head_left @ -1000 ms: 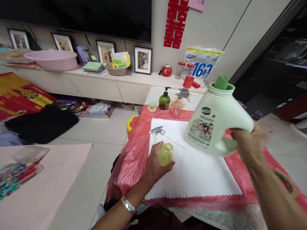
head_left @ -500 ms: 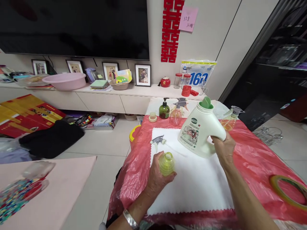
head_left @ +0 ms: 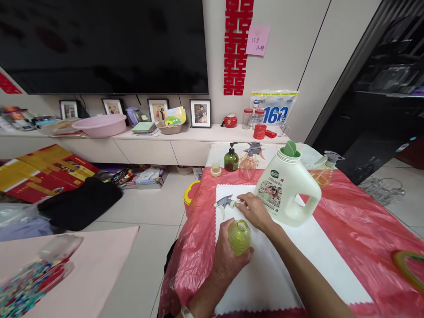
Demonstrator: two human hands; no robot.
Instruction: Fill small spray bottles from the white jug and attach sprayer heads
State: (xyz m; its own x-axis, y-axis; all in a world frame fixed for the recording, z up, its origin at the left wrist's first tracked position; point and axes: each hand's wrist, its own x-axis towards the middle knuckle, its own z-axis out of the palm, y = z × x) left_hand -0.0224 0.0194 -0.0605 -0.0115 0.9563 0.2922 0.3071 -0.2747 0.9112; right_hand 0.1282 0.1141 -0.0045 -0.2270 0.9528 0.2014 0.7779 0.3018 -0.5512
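My left hand (head_left: 227, 260) is wrapped round a ribbed yellow-green bottle (head_left: 240, 238), its open neck facing up. Just beyond it, a grey-and-white trigger spray head (head_left: 225, 202) lies on a white cloth (head_left: 258, 282). My right hand (head_left: 256, 211) reaches over the cloth with its fingers stretched out and apart, the tips at the collar of the spray head. Whether they touch it I cannot tell. A large pale green detergent jug (head_left: 286, 187) with a handle stands uncapped right behind my right hand, a green spout in its mouth.
Behind the cloth stand a cream cap (head_left: 216, 169), a dark green pump bottle (head_left: 231, 160), a pink spray bottle (head_left: 247, 168) and a yellow spray bottle (head_left: 322, 172). A roll of tape (head_left: 406, 269) lies at the right on the red plastic sheet (head_left: 195, 256).
My right hand has let go of the jug handle and moved left to the spray head. The jug now stands by itself. My left hand still holds the bottle; the view has shifted slightly.
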